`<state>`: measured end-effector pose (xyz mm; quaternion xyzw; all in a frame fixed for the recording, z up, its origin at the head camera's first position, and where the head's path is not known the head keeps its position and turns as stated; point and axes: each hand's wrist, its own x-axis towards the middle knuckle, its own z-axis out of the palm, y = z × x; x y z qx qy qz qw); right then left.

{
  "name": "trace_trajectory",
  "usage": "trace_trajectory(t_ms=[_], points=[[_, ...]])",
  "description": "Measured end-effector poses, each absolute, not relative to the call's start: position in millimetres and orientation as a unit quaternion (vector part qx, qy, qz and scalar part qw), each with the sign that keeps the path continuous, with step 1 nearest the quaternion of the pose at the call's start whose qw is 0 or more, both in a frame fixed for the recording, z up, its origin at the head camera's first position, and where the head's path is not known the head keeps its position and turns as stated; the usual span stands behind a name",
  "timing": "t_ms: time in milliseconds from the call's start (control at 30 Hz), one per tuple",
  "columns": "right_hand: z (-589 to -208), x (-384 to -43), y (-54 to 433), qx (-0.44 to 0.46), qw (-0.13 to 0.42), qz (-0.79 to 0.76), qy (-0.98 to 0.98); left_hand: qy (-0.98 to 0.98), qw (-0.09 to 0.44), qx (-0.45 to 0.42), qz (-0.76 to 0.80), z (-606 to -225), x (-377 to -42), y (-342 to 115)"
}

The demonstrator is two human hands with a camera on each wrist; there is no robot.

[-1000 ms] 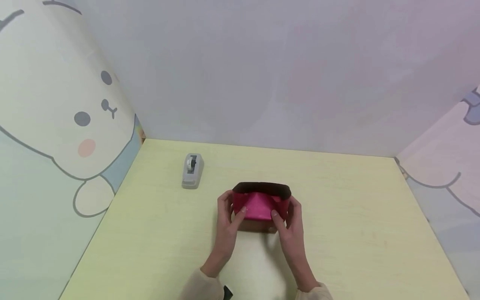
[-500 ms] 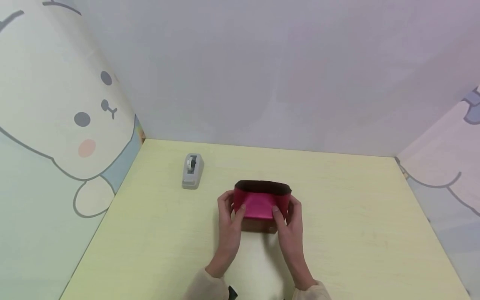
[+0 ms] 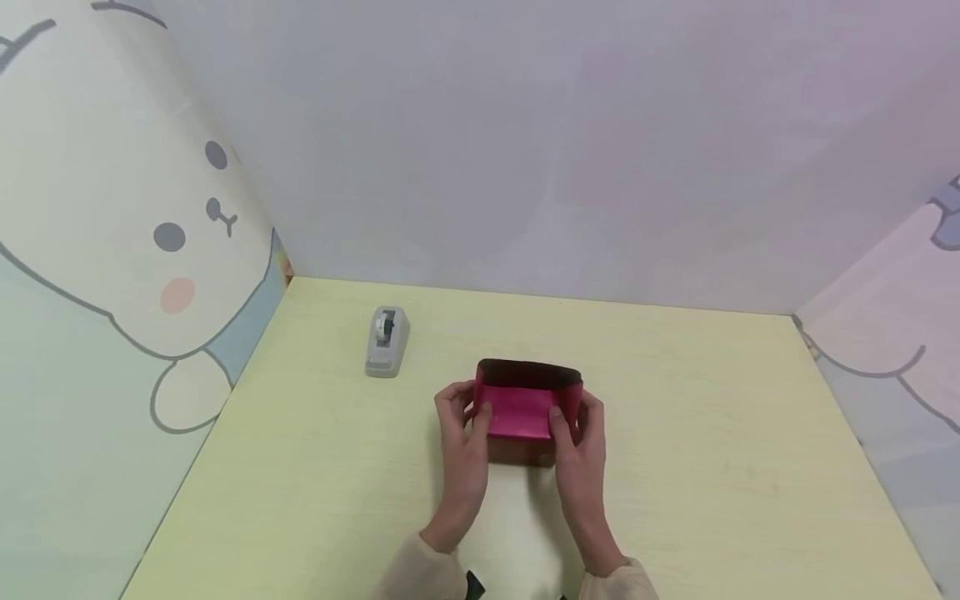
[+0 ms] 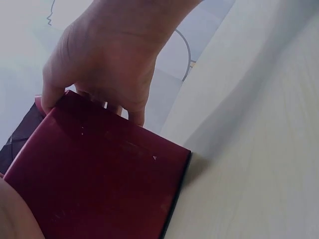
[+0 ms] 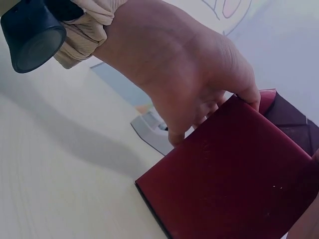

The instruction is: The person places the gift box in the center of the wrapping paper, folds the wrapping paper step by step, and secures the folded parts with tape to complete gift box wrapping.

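A dark red box (image 3: 520, 451) stands on the table with its top open, showing a dark inside and a bright pink folded-back panel (image 3: 520, 414). My left hand (image 3: 464, 457) grips its left side, thumb on the front top edge and fingers bent behind. The right hand (image 3: 582, 458) holds the opposite side likewise, its thumb at the panel's right end. In the left wrist view, the red front face (image 4: 114, 164) ends in a black bottom edge. The right wrist view shows that same hand (image 5: 184, 64) with the thumb hooked over the top corner.
A grey tape dispenser (image 3: 386, 343) with a tape roll stands at the back left of the pale yellow table (image 3: 712, 450). A pale wall (image 3: 525, 150) rises behind, and a printed cartoon figure (image 3: 112, 208) covers the left side.
The left hand has shifted a little to the right with the box's left side. The box's opening looks narrower and squarer, and the pink panel has become more rectangular. The right hand has barely moved.
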<state>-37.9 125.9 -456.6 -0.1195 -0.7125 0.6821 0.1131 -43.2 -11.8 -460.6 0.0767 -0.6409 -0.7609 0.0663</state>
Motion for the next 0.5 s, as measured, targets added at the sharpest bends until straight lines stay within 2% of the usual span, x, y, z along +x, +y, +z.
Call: trace_trajectory(t_ms=[500], points=[[-457.3,-49.2,122.8,-0.145,0.15,0.696,-0.687,-0.625,0.086,0.115,-0.767,-451.1,-47.2,-5.5]])
